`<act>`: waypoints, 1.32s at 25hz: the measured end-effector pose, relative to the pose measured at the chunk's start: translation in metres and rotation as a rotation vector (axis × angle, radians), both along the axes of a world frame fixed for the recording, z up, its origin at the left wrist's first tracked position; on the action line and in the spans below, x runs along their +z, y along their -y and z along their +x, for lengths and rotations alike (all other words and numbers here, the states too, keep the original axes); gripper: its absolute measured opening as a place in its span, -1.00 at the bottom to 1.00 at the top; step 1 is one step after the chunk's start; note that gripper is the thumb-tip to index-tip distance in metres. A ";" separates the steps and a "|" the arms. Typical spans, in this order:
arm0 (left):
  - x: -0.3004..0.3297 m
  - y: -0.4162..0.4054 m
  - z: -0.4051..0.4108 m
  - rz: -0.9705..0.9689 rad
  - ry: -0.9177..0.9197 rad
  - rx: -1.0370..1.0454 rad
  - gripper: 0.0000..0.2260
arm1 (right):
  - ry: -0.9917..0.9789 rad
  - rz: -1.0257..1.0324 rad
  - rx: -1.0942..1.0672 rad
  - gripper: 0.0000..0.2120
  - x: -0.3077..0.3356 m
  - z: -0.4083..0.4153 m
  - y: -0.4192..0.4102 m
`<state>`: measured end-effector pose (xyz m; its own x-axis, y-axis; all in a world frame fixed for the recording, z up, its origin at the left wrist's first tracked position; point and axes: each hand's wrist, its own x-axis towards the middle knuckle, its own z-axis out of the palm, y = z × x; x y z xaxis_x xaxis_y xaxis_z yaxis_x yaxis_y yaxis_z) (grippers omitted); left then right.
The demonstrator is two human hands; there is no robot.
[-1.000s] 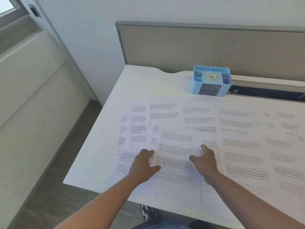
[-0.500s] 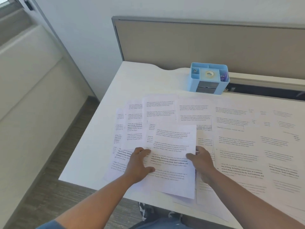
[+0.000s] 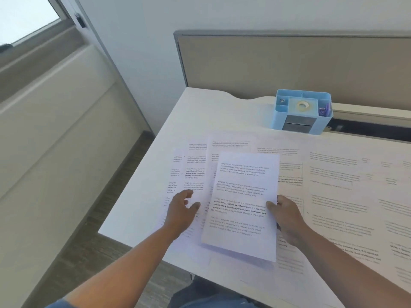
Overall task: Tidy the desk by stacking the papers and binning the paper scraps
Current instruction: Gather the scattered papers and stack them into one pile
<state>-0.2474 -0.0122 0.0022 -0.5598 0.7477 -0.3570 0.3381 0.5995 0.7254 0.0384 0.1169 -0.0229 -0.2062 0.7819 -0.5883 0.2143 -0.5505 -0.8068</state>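
With the right hand (image 3: 287,215) clamped in a thumb-over grip on the printed sheet (image 3: 242,205) raised just above the counter (image 3: 200,112), the left hand (image 3: 181,211), fingers apart, should gather the overlapping papers (image 3: 191,174) beneath it squarely.

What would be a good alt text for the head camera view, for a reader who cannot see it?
A person's right hand grips the edge of a printed sheet above a white desk covered with overlapping printed papers, while the left hand hovers open beside it. A blue desk organizer stands at the back.
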 end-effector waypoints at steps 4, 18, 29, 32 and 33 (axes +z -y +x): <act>0.001 -0.007 -0.019 -0.008 0.008 0.106 -0.54 | -0.067 -0.044 -0.056 -0.84 -0.009 -0.018 -0.006; -0.008 -0.079 -0.124 -0.128 0.116 0.164 -0.38 | -0.035 -0.124 -0.125 -0.87 -0.017 -0.131 -0.043; -0.016 -0.104 -0.154 -0.036 0.434 0.179 -0.89 | -0.025 -0.076 -0.037 -0.83 -0.013 -0.141 -0.046; -0.013 -0.108 -0.157 -0.005 0.291 0.181 -0.88 | -0.033 -0.078 -0.051 -0.83 -0.014 -0.139 -0.045; -0.011 -0.108 -0.159 0.012 0.240 0.175 -0.89 | -0.036 -0.081 -0.055 -0.83 -0.014 -0.139 -0.045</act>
